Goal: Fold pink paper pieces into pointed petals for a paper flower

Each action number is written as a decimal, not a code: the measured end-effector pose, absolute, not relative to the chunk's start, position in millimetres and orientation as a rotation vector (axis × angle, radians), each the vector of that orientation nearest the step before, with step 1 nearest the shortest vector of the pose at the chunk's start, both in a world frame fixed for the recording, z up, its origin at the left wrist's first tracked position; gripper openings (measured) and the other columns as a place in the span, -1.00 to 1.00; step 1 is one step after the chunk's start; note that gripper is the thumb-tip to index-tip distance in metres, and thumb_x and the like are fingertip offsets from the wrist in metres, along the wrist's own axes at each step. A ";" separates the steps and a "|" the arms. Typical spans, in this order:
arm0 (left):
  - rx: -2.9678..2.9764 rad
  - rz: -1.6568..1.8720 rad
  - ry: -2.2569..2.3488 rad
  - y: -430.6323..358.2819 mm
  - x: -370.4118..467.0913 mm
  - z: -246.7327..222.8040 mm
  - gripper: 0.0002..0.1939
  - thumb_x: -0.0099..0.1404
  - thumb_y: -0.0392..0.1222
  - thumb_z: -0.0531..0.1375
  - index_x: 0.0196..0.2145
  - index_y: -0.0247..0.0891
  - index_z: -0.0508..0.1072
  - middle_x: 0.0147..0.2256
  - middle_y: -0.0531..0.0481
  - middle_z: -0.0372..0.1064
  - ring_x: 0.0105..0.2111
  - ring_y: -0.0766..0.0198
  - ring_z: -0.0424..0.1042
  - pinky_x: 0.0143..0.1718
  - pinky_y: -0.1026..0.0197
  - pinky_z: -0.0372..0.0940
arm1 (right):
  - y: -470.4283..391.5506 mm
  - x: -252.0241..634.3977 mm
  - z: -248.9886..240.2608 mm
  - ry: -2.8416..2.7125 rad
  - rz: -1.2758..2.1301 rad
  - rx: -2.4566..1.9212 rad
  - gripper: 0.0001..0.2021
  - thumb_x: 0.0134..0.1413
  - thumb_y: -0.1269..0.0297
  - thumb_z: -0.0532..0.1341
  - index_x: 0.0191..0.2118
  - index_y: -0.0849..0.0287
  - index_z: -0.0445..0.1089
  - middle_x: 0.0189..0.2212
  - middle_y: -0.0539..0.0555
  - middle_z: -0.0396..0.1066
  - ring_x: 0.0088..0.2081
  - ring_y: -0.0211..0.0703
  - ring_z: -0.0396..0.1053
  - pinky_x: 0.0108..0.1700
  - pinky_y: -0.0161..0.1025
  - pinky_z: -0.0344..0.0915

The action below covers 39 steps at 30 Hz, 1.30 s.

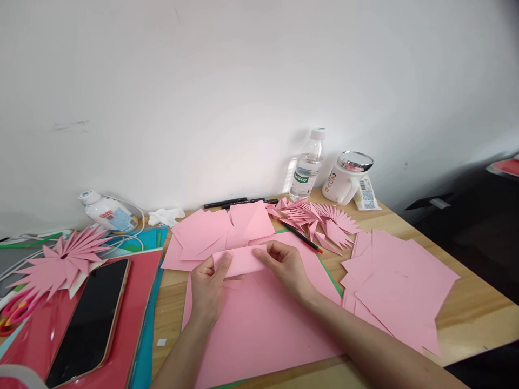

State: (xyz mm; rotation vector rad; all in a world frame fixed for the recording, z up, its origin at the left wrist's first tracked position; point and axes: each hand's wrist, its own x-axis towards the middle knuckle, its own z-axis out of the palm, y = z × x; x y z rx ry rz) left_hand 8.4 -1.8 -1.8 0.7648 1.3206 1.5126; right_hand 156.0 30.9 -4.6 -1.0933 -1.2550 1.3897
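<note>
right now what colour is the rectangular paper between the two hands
Plain pink; the rectangular paper shows best in the head view.

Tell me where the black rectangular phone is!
In the head view, the phone lies at lower left on the glossy red sheet, just below and right of the pink spiky folded-paper wheel.
</note>
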 end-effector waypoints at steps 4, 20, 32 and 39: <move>0.771 1.508 1.329 -1.9 9.0 0.2 -0.73 -0.06 -0.08 0.34 -0.44 -0.35 0.54 -0.51 0.02 0.45 -0.49 0.24 0.43 -0.53 0.19 0.45 | 31.1 155.9 -5.2 -1.251 1.390 -1.085 -0.65 -0.14 0.01 0.24 -0.58 0.22 0.27 -0.62 -0.05 0.19 -0.55 -0.32 0.10 -0.51 -0.35 0.05; 0.774 1.495 1.348 -2.4 7.2 -2.7 -0.70 -0.07 -0.07 0.34 -0.43 -0.37 0.53 -0.49 0.00 0.47 -0.47 0.18 0.45 -0.53 0.18 0.45 | 31.2 155.5 -5.7 -1.275 1.365 -1.099 -0.63 -0.13 -0.03 0.22 -0.56 0.22 0.27 -0.61 -0.03 0.17 -0.54 -0.30 0.08 -0.51 -0.35 0.04; 0.781 1.496 1.345 -2.1 7.7 -2.6 -0.70 -0.06 -0.07 0.34 -0.42 -0.37 0.54 -0.49 -0.01 0.47 -0.46 0.17 0.45 -0.52 0.14 0.47 | 31.9 155.5 -7.0 -1.292 1.348 -1.113 -0.62 -0.13 -0.04 0.21 -0.58 0.22 0.23 -0.62 -0.05 0.11 -0.54 -0.32 0.05 -0.53 -0.36 0.01; 0.778 1.496 1.355 -1.7 9.1 -1.0 -0.70 -0.06 -0.07 0.33 -0.43 -0.37 0.53 -0.50 -0.01 0.46 -0.45 0.17 0.45 -0.53 0.15 0.46 | 31.6 154.9 -5.0 -1.286 1.346 -1.129 -0.61 -0.15 -0.05 0.22 -0.61 0.21 0.20 -0.64 -0.07 0.08 -0.56 -0.33 0.02 -0.53 -0.35 -0.01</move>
